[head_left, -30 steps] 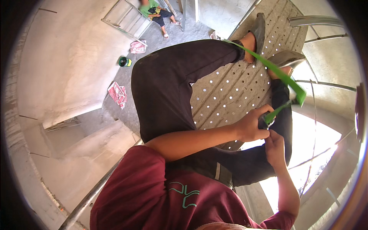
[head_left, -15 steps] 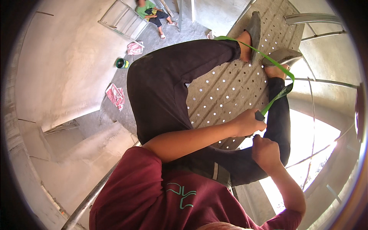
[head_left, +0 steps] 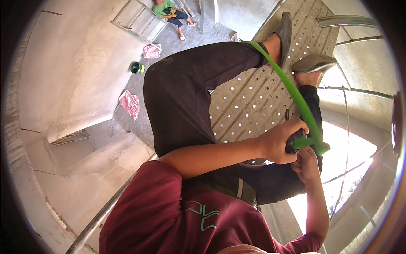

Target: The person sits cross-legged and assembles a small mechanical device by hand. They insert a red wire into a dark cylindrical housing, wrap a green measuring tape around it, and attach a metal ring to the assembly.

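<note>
My left hand [head_left: 279, 142] is closed round a small black block-like thing [head_left: 292, 144], whose exact kind I cannot make out. A flat green strap [head_left: 296, 95] leaves it, folds over just to the right, and stretches up to beside my left ankle. Directly below and touching or nearly touching the left hand, my right hand [head_left: 306, 165] has its fingers curled in a fist. Whatever those fingers grip is hidden. Both hands are above my bent right leg [head_left: 270, 180], clad in dark trousers.
I sit on a perforated metal platform [head_left: 241, 101], my grey shoes [head_left: 315, 63] resting on it. Bars [head_left: 359, 90] and a bright opening [head_left: 351, 148] lie to the right. Far below, a person in green [head_left: 163, 8] sits near a bucket [head_left: 136, 67] and red-white sacks [head_left: 129, 104].
My left hand has shifted slightly right and turned the black thing. The strap has swung into a straighter line with a fold near my hands. My right hand has moved right and rotated.
</note>
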Available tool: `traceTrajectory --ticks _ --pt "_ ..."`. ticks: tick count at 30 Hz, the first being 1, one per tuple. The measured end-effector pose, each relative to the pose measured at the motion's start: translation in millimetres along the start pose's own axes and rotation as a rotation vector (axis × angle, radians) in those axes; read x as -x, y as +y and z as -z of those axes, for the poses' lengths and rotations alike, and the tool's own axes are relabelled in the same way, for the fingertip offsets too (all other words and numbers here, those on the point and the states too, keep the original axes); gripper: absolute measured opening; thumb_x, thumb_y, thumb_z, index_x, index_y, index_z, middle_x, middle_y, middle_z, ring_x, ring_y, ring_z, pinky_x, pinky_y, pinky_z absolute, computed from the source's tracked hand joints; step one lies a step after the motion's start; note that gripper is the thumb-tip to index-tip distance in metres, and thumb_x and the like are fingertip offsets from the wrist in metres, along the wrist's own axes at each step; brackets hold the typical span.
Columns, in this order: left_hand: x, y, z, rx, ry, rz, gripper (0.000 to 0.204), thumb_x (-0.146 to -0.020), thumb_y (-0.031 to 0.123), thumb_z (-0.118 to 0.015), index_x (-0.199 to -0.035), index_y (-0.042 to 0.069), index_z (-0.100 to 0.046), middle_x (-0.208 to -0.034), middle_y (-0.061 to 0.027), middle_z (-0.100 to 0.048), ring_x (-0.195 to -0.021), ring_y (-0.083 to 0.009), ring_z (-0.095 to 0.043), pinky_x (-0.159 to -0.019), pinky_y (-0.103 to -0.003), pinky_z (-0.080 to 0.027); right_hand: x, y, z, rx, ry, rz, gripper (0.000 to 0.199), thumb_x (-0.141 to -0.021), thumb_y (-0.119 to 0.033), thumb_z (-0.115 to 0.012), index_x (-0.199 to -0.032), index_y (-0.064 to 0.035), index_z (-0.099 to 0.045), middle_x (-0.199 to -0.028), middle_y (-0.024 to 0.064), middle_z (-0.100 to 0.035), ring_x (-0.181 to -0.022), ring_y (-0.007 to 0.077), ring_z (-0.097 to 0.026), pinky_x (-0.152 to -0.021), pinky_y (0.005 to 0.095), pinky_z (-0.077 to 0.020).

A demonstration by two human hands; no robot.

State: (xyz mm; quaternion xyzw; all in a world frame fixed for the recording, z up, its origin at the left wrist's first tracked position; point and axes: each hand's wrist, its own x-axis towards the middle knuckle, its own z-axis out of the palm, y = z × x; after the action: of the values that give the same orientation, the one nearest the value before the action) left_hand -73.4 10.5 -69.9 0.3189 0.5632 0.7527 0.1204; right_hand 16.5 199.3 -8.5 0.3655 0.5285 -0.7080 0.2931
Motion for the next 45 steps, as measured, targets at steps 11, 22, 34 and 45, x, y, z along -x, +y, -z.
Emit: traceTrajectory --ticks 11,22,34,45 --pt "-4 -1 10 0.303 0.025 0.407 0.047 -0.077 0.006 -0.069 -0.122 0.005 -0.057 -0.098 -0.0031 -0.058 -0.09 -0.0142 -0.056 -0.084 -0.032 -0.048 0 -3 -20 1.434 0.235 0.83 0.006 -0.097 -0.005 -0.059 -0.091 -0.0046 -0.058 -0.061 0.0133 -0.055 -0.057 0.03 -0.064 -0.052 0.0417 -0.0475" --pt "-8 -16 9 0.494 -0.046 1.116 0.015 -0.079 0.016 -0.071 -0.084 0.003 -0.068 -0.076 -0.0052 -0.062 -0.066 -0.017 -0.058 -0.058 -0.036 -0.048 7 15 -31 2.07 0.049 0.714 0.006 -0.091 -0.012 -0.064 -0.091 -0.008 -0.059 -0.072 0.0056 -0.063 -0.071 0.0235 -0.069 -0.057 0.0415 -0.0529" --pt "-2 -7 5 0.13 0.043 0.482 0.046 -0.078 0.01 -0.071 -0.121 0.003 -0.055 -0.09 -0.0062 -0.058 -0.086 -0.0162 -0.058 -0.079 -0.035 -0.049 -5 0 -19 0.715 0.246 0.174 0.023 -0.106 -0.014 -0.059 -0.113 0.0039 -0.071 -0.077 0.0014 -0.06 -0.072 0.0071 -0.051 -0.067 0.0279 -0.044" --pt "2 3 6 0.092 -0.073 0.191 0.055 -0.076 0.004 -0.069 -0.127 0.008 -0.05 -0.097 -0.0105 -0.062 -0.087 -0.0216 -0.062 -0.082 -0.038 -0.05 12 -12 -15 0.014 0.023 -0.08 0.016 -0.109 -0.021 -0.052 -0.097 -0.0124 -0.057 -0.063 -0.0098 -0.035 -0.047 0.0012 -0.027 -0.039 0.0202 -0.0201"
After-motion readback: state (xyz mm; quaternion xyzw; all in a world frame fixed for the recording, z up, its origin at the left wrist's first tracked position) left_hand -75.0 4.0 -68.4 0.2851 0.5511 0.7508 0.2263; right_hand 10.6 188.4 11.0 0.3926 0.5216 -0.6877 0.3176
